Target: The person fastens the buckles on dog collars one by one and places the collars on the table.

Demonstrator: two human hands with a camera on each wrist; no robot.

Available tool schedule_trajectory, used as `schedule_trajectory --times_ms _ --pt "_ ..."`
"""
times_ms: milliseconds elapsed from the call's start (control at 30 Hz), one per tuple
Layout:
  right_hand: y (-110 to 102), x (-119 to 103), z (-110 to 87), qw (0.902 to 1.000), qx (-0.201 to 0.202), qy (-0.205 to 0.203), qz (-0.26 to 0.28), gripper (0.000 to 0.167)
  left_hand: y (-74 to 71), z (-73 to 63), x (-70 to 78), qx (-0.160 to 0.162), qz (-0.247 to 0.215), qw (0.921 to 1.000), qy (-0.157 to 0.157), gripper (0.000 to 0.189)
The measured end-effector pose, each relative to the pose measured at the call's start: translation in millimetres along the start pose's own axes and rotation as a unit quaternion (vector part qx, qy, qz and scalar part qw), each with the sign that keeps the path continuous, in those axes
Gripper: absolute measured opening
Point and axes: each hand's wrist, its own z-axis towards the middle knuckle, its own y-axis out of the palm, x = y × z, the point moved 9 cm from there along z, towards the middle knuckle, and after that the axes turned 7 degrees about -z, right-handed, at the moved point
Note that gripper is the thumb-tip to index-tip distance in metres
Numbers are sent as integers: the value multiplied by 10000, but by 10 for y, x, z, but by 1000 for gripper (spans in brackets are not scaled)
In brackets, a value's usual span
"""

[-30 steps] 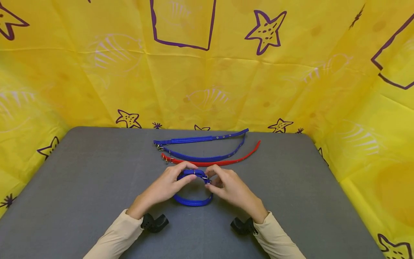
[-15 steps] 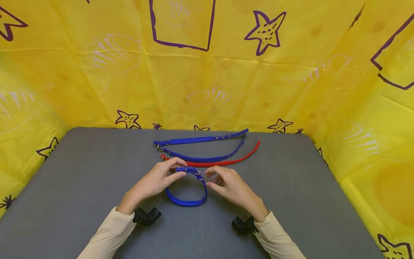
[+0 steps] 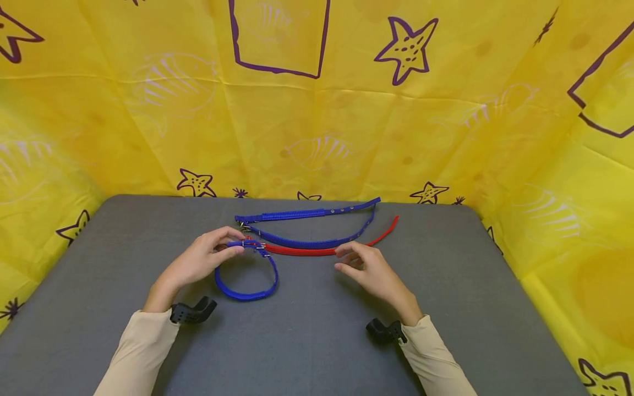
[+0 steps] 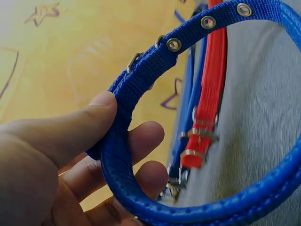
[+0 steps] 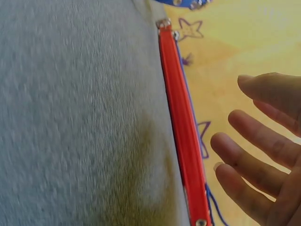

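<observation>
My left hand (image 3: pixel 200 258) pinches a blue collar (image 3: pixel 246 297) between thumb and fingers. The collar is buckled into a loop; its metal eyelets and buckle show in the left wrist view, where the thumb (image 4: pixel 80 127) presses on the strap near the buckle. My right hand (image 3: pixel 369 269) holds nothing, its fingers loosely bent, close to the near side of a red collar (image 3: pixel 302 251). That red collar lies stretched out on the table, its buckle end partly behind the blue loop in the head view.
Behind the red collar lie two more unbuckled blue collars, a straighter one (image 3: pixel 292 214) at the back and a curved one (image 3: pixel 307 242). All rest on a grey table (image 3: pixel 307 346). A yellow cloth (image 3: pixel 317 121) with sea drawings hangs around the back and sides.
My left hand has carried the looped blue collar to the left and away from me. The right hand has let go of it and moved slightly right.
</observation>
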Motion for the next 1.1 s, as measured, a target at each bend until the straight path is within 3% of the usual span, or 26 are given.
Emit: schedule_trajectory --times_ms 267,400,500,733,933,1100 --pt "-76 163 -13 9996 93 260 -37 28 -73 -2 -197 -63 -317 9994 -87 23" --pt "-127 221 -18 9991 165 379 -90 29 -94 -23 -296 -169 -311 9987 -357 25" --pt "-189 277 -21 9983 295 464 -194 29 -112 -40 -368 -239 -254 9978 -558 27" --pt "-260 395 -17 9968 446 572 -323 29 -179 -40 -537 -218 386 9965 -715 29" --pt "-303 485 -41 9943 555 599 -681 31 -261 -84 -666 -157 222 9953 -931 31" --pt "-317 539 -35 9941 519 475 -829 32 -350 -116 -694 45 411 9952 -886 28"
